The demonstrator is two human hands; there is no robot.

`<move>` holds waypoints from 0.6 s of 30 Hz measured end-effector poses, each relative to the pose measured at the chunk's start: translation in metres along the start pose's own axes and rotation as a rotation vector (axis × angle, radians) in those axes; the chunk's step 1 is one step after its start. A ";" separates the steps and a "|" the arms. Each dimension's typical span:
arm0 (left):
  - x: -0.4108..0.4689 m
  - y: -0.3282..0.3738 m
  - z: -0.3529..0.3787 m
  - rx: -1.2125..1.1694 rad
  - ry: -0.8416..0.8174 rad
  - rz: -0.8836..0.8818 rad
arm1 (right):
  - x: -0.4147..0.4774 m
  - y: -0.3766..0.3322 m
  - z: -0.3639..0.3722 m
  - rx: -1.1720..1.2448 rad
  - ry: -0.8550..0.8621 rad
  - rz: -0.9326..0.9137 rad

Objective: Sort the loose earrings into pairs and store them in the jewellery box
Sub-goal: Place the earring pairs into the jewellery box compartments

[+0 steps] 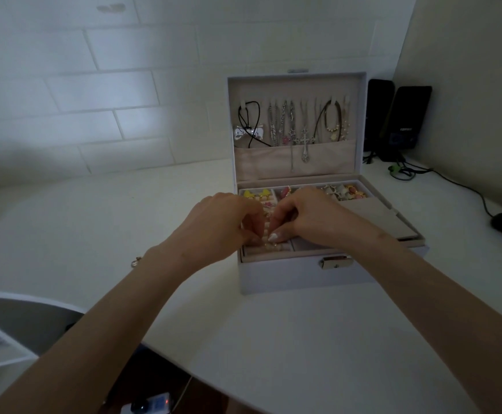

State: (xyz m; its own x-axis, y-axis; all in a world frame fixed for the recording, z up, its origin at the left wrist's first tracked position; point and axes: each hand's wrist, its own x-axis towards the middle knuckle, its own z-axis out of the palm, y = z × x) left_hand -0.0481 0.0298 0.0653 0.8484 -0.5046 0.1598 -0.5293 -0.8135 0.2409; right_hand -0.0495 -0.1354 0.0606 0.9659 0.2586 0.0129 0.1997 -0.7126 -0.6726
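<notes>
Left grip (223, 222) and right grip (309, 216) curl together over padded beige rolls (266, 248) in white rectangular jewellery box (288, 276); grip contents cannot be told.

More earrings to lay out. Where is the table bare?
Bare: white tabletop left of the open white jewellery box and in front of it. Crowded: black speakers and cables behind right; left hand and right hand over its tray.
</notes>
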 end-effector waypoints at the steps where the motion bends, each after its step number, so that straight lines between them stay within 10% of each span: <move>1: 0.000 0.001 0.000 0.010 0.002 -0.004 | 0.000 0.000 0.001 -0.008 0.008 -0.005; 18: -0.017 -0.003 -0.004 0.153 0.121 0.081 | -0.009 0.008 -0.006 0.143 0.074 -0.081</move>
State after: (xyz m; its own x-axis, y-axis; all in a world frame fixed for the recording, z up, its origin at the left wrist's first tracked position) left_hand -0.0611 0.0420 0.0652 0.7908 -0.5394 0.2892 -0.5807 -0.8106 0.0760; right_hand -0.0554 -0.1472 0.0595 0.9581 0.2590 0.1222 0.2570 -0.5896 -0.7657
